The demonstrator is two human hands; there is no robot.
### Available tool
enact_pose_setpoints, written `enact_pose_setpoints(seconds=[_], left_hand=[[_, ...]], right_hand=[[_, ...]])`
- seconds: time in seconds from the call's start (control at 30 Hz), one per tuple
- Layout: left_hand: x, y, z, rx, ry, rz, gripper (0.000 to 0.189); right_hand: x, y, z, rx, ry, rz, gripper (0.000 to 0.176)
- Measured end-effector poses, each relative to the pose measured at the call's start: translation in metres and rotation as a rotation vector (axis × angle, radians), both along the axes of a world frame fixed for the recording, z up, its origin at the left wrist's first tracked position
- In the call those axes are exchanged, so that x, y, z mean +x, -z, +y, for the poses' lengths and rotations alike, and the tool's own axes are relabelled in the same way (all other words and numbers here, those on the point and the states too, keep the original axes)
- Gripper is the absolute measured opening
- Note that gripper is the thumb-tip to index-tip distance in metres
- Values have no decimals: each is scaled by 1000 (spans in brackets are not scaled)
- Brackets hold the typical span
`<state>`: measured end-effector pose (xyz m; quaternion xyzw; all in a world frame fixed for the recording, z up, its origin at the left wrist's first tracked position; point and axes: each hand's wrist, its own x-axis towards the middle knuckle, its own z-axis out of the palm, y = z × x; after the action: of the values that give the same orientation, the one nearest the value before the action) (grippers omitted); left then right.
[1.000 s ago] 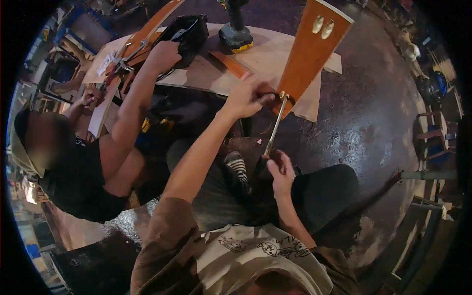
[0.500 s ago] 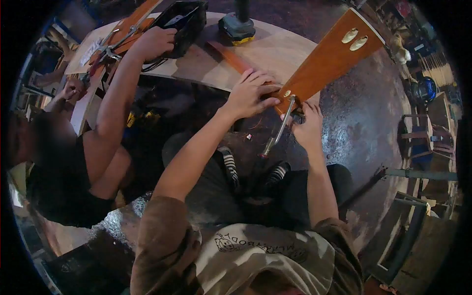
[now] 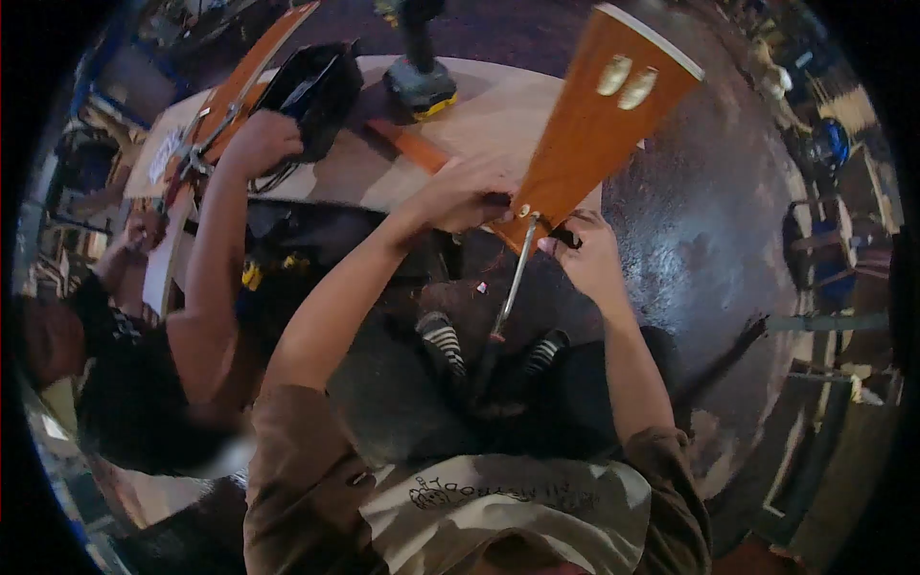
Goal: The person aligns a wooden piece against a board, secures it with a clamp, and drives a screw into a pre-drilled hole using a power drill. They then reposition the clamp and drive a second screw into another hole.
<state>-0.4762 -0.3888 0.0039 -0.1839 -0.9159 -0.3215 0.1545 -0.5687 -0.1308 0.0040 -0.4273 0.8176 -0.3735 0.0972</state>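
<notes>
A tapered orange-brown wooden panel (image 3: 599, 125) stands slanted over the table edge, with two pale oval recesses near its wide end. My left hand (image 3: 465, 196) is closed about the wood at the panel's narrow lower end, beside an orange wooden strip (image 3: 412, 146) on the table. A metal bar clamp (image 3: 517, 278) sits at that narrow end, its bar slanting down toward my feet. My right hand (image 3: 586, 251) has bent fingers around a dark part at the panel's right side, seemingly of the clamp. Its fingertips are partly hidden.
A pale wooden tabletop (image 3: 508, 96) carries a cordless drill (image 3: 420, 81) and a black open bin (image 3: 311, 101). At left, a co-worker's hand (image 3: 264, 142) is at the bin, near another clamp (image 3: 201, 158) and wooden pieces. A stool (image 3: 819, 240) stands at right.
The view has shifted, so table, panel and clamp appear further left. My right hand's fingers now curl around the dark part beside the panel. The co-worker's hand has shifted slightly at the bin.
</notes>
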Motion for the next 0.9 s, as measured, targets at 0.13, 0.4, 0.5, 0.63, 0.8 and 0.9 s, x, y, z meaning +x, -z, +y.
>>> enact_pose_setpoints(seconds=[0.13,0.4,0.5,0.63,0.8,0.9], left_hand=[[-8,-16,6,-13,95,-91,24],[-18,6,-19,-445,74,-552,37],[-10,6,-14,-422,16,-435,37],[-14,-4,-16,-264,58,-432,34],[-11,2,-15,-251,60,-319,33],[-11,9,-15,-294,59,-238,29]], right_hand=[[17,6,7,-137,171,-38,36],[5,18,16,-298,102,-70,54],[1,25,15,-321,83,-65,63],[0,25,6,-269,56,-93,64],[5,25,1,-193,84,-25,64],[8,26,-2,-184,108,6,61]])
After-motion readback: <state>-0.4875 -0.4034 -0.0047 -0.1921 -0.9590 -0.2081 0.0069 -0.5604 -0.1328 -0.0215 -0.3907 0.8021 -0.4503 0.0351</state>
